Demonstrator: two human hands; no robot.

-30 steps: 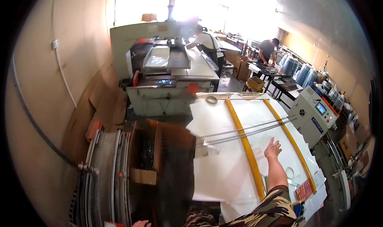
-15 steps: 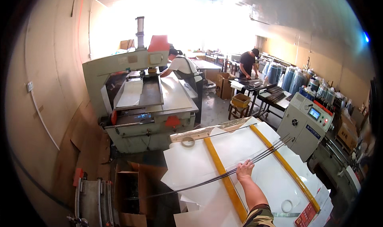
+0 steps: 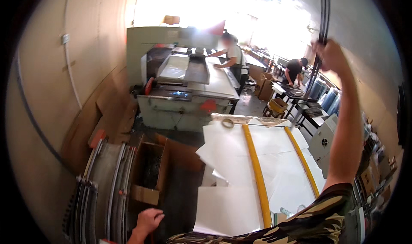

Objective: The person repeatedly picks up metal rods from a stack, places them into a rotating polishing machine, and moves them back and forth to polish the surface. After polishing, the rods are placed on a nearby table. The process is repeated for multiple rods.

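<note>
My right hand [image 3: 332,57] is raised high at the upper right, fingers closed in a fist around a few thin dark rods [image 3: 323,25]. The rods stand steeply, slightly tilted: they run up past the top edge of the view and down below my fist, clear of the white sheets in front of me. My bare forearm rises from a camouflage sleeve [image 3: 317,218] at the lower right.

My left hand [image 3: 149,219] is low, left of centre, its fingers loosely curled; I cannot tell whether it has hold of anything. Just beyond it is an open cardboard box [image 3: 144,194] with dark contents, and to its left stand long metal rails [image 3: 109,166].

Between my arms and ahead, overlapping white sheets [image 3: 227,209] lie spread out, with two yellow bars [image 3: 257,175] across them and a tape roll [image 3: 228,123] near the far edge. To their right is a grey cabinet [image 3: 322,143], partly hidden by my arm.

Farther off, a person in a white top [image 3: 234,57] leans over a large pale machine [image 3: 171,111]; another in dark clothes [image 3: 294,68] bends over a table.
</note>
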